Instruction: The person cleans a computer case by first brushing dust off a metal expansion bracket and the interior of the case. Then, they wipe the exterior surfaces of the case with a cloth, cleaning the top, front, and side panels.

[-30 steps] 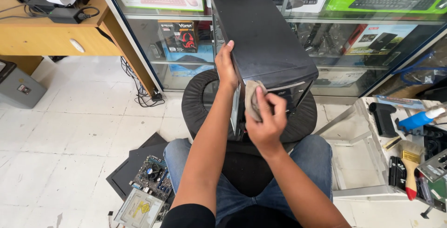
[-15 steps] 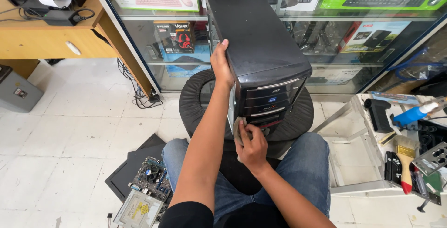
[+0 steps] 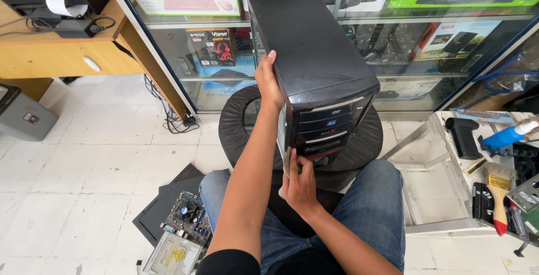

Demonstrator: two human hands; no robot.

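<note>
I see a black desktop PC tower case (image 3: 314,56) standing on a round black padded stool (image 3: 236,123), right in front of the person's knees, tilted w/ its front panel toward the camera. Left hand (image 3: 268,81) is flat against the case's left side near the top edge, fingers together, thumb out of sight. Right hand (image 3: 300,182) is at the bottom front corner, fingers curled on the lower edge of the front bezel; can't tell if it's pinching or just pressing.

My read on handling: steel shell, stiff, prob. fairly heavy and top-heavy when tipped like this. The glossy top and sides look slick, so palms alone may slide. The plastic front bezel w/ drive bays is the weak part and could flex or pop if pulled hard. Better hold: one hand under the bottom edge, the other bracing a side panel or the top rear corner.

Nearby: a loose motherboard (image 3: 188,219) on the tiled floor at left, an opened white case shell (image 3: 426,168) and a paintbrush (image 3: 498,196) at right, glass display cabinet (image 3: 185,50) behind.
</note>
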